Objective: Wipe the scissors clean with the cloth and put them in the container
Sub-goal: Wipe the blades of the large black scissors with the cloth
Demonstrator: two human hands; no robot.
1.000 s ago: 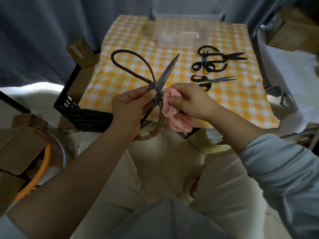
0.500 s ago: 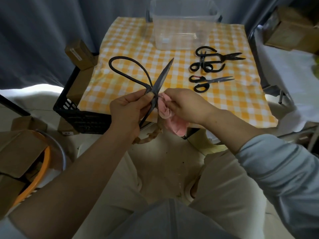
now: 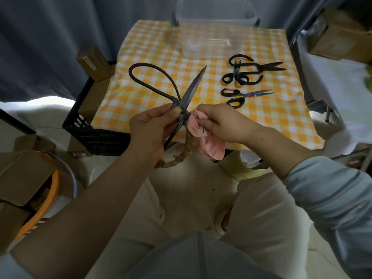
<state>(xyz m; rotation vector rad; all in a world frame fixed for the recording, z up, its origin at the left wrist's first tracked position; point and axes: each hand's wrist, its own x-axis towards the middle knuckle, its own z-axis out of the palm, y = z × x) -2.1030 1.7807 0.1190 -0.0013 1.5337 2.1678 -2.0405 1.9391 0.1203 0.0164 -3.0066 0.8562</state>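
My left hand (image 3: 150, 127) pinches a large black pair of scissors (image 3: 190, 91) near its pivot, above the table's near edge. One blade points up and away; a big loop handle curves to the upper left. A second handle, wrapped in brown cloth, hangs down below the hands. My right hand (image 3: 220, 122) grips a pink cloth (image 3: 203, 135) and presses it against the scissors just below the pivot. A clear plastic container (image 3: 214, 31) stands at the table's far edge; it looks empty.
Several smaller black scissors (image 3: 244, 72) lie on the yellow checked tablecloth (image 3: 149, 49) right of centre. A black crate (image 3: 94, 133) and cardboard boxes (image 3: 92, 62) sit left of the table. More boxes stand at the far right.
The scissors have tilted slightly, the blade tip swinging a little left. My right hand with the cloth has shifted a bit along the metal near the pivot.
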